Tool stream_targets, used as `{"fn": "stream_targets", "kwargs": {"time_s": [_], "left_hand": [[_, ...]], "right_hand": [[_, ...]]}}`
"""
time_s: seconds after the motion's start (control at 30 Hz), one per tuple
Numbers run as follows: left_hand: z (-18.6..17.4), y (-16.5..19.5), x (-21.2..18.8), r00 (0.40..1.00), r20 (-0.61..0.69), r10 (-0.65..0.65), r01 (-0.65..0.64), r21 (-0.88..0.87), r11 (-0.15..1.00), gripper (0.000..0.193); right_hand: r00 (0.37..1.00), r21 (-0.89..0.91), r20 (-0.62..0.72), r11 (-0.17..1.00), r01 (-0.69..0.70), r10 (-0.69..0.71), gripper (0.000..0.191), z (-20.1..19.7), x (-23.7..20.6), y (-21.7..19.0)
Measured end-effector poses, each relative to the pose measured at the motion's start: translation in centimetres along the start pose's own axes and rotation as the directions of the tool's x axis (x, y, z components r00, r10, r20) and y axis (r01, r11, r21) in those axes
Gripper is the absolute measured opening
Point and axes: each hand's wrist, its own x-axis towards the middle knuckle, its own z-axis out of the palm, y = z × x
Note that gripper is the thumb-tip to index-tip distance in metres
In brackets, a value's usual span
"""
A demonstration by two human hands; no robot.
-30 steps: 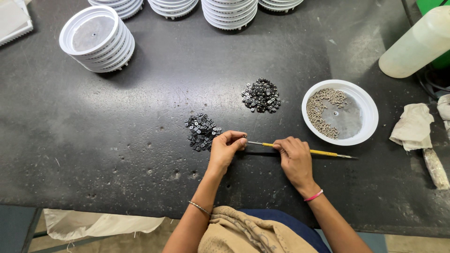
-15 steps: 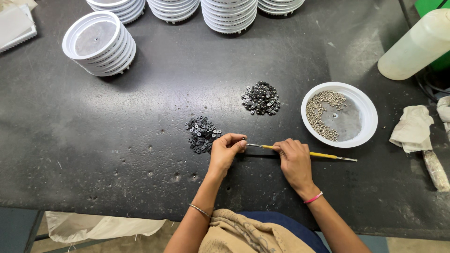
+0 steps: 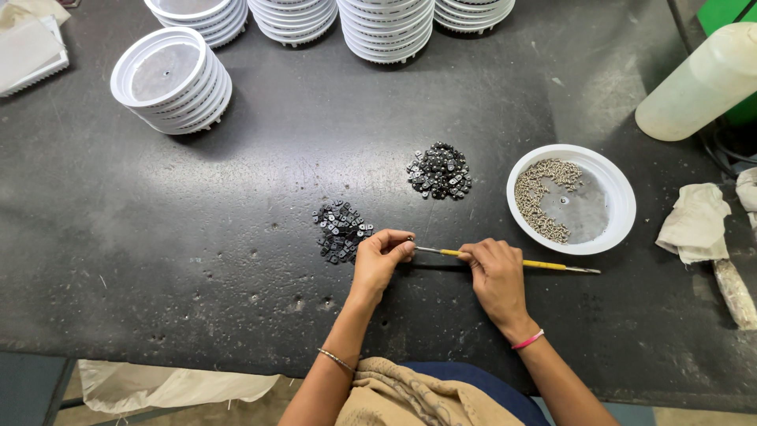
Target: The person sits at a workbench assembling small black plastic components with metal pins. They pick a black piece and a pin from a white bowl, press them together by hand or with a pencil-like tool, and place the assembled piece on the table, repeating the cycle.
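Observation:
My right hand (image 3: 495, 276) grips a thin tool with a yellow handle (image 3: 544, 265) that lies level over the dark table, its metal tip pointing left. My left hand (image 3: 380, 257) pinches a small dark part against that tip. Just left of my left hand lies a heap of small black square parts (image 3: 341, 230). A second heap of small black parts with light dots (image 3: 439, 170) sits further back. A white round dish (image 3: 623, 197) with several small grey pellets stands to the right of the tool.
Stacks of white round dishes (image 3: 172, 79) stand at the back left, more stacks (image 3: 385, 24) along the far edge. A pale plastic bottle (image 3: 702, 83) lies at the back right. Crumpled cloth (image 3: 695, 222) lies at the right edge. The table's near edge runs below my forearms.
Both hands stay in nearly the same place with the tool between them. The view has shifted slightly.

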Motion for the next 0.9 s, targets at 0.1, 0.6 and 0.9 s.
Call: {"fn": "stream_targets", "kwargs": {"time_s": [0.1,0.6,0.9], "left_hand": [[0.0,-0.1,0.0,1.000,0.000,0.001,-0.001,0.002,1.000,0.020],[-0.1,0.4,-0.1,1.000,-0.003,0.002,-0.002,0.022,1.000,0.020],[-0.7,0.0,0.4,1.000,0.000,-0.027,0.027,-0.035,0.999,0.023]], "right_hand": [[1.000,-0.025,0.022,1.000,-0.002,0.003,0.004,0.2,0.1,0.0],[1.000,0.065,0.011,0.998,-0.003,0.002,0.010,-0.1,0.5,-0.6],[1.000,0.023,0.011,0.999,-0.027,0.027,0.010,0.5,0.5,-0.3]]}}
